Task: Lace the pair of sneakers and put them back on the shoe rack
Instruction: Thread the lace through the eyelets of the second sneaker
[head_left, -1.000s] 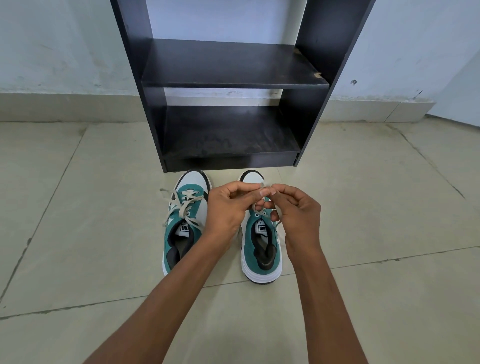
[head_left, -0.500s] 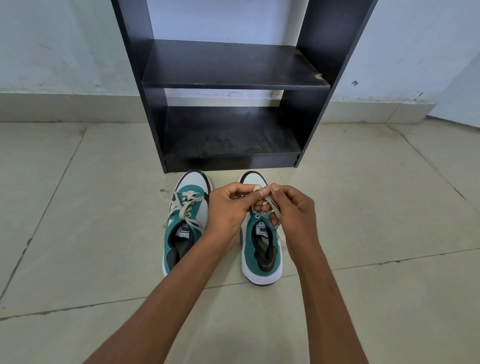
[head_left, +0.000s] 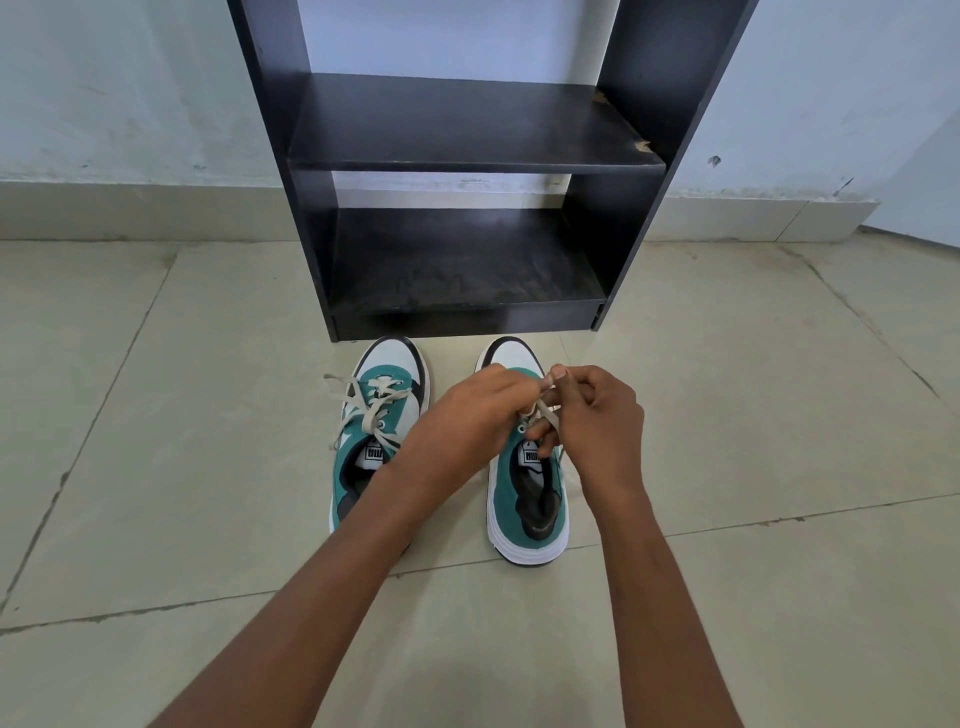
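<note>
Two teal-and-white sneakers stand side by side on the floor, toes toward a black shoe rack (head_left: 470, 156). The left sneaker (head_left: 382, 415) has its cream lace tied in a loose bow. Over the right sneaker (head_left: 527, 509) my left hand (head_left: 467, 415) and my right hand (head_left: 592, 415) meet, both pinching its cream lace (head_left: 543, 410) above the tongue. My fingers hide most of that lace and the eyelets.
The rack has two bare dark shelves and stands against a pale wall (head_left: 130, 104) with a tiled skirting. Beige floor tiles (head_left: 753, 415) spread on both sides of the sneakers.
My hands have shifted slightly while working the right sneaker's lace; the fingertips now pinch it a little higher. The sneakers and rack have not moved.
</note>
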